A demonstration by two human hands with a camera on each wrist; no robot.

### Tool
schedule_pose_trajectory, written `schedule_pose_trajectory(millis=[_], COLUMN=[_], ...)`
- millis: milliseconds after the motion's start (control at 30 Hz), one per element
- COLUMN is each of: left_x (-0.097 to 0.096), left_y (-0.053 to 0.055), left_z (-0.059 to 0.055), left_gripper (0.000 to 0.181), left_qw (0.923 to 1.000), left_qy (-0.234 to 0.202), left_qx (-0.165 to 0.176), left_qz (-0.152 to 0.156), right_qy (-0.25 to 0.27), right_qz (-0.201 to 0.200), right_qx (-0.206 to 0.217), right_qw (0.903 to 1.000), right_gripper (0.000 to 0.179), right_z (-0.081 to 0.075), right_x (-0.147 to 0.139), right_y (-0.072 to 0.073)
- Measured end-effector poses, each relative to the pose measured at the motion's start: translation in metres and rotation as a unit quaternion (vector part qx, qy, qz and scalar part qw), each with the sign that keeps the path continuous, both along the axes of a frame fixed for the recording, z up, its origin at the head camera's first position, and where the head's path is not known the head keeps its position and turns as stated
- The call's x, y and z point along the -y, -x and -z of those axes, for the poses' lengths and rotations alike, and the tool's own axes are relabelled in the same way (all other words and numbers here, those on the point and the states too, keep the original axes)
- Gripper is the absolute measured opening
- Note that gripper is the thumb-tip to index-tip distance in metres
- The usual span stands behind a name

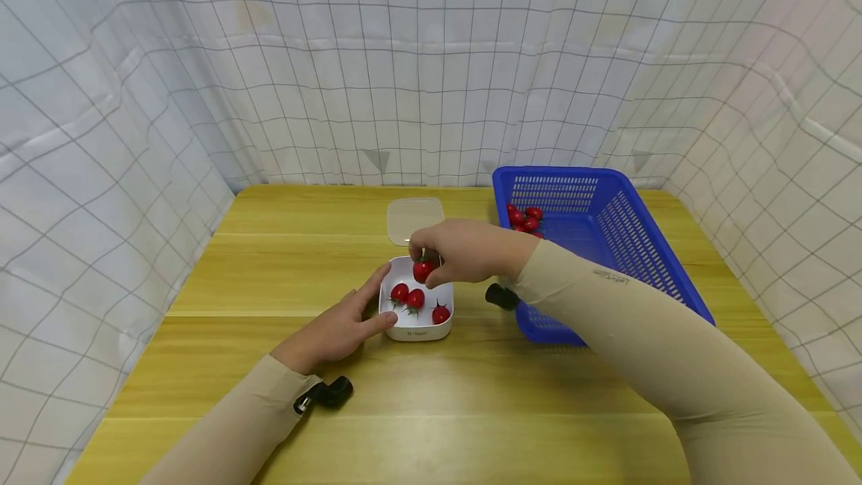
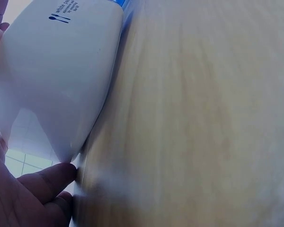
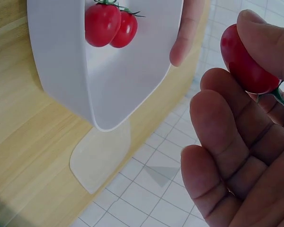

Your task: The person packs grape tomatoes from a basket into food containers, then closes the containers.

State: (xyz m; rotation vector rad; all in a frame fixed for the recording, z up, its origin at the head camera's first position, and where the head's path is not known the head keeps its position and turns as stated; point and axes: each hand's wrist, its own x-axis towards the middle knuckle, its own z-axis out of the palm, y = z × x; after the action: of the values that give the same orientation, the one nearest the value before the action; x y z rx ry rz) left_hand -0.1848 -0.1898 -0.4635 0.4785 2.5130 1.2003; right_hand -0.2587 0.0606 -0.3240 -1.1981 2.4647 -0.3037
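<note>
My right hand [image 1: 465,249] is above the white container [image 1: 417,333], pinching a cherry tomato [image 3: 248,61] between thumb and fingers. A green stem shows on that tomato in the right wrist view, and the other fingers lie loosely bent below it. Inside the container, two cherry tomatoes [image 1: 414,299] sit side by side and another tomato [image 1: 441,313] lies in the near right corner. My left hand [image 1: 343,326] holds the container at its left side, thumb at the near left rim and a finger at the far left. Its lower fingers [image 2: 52,182] touch the container's base.
A blue plastic basket [image 1: 646,227] stands on the right, with several cherry tomatoes [image 1: 525,219] in its far left corner. Behind the container lies a translucent lid [image 1: 414,219] on the wooden table [image 1: 269,275]. White gridded curtains [image 1: 404,58] surround the table's back and sides.
</note>
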Motion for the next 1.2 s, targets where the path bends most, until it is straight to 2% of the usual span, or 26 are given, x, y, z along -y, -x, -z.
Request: schedule_pose_trajectory(millis=[267,700,1200], left_x=[0.0,0.0011,0.0002], left_y=[0.0001,0.0013,0.0003], left_z=[-0.0003,0.0014,-0.0005], left_gripper=[0.086,0.085,0.086], left_qw=[1.0,1.0,0.9999], left_qy=[0.002,-0.001,0.007], left_qx=[0.003,0.0,0.006], left_qz=[0.0,0.001,-0.005], right_qy=[-0.011,-0.019,-0.02], right_qz=[0.01,0.002,0.009], right_qx=[0.001,-0.005,0.011], right_qw=[0.9999,0.9998,0.9997], right_gripper=[0.028,0.032,0.028], right_z=[0.0012,0.005,0.0104], right_x=[0.004,0.006,0.0058], right_y=[0.0014,0.0023,0.0005])
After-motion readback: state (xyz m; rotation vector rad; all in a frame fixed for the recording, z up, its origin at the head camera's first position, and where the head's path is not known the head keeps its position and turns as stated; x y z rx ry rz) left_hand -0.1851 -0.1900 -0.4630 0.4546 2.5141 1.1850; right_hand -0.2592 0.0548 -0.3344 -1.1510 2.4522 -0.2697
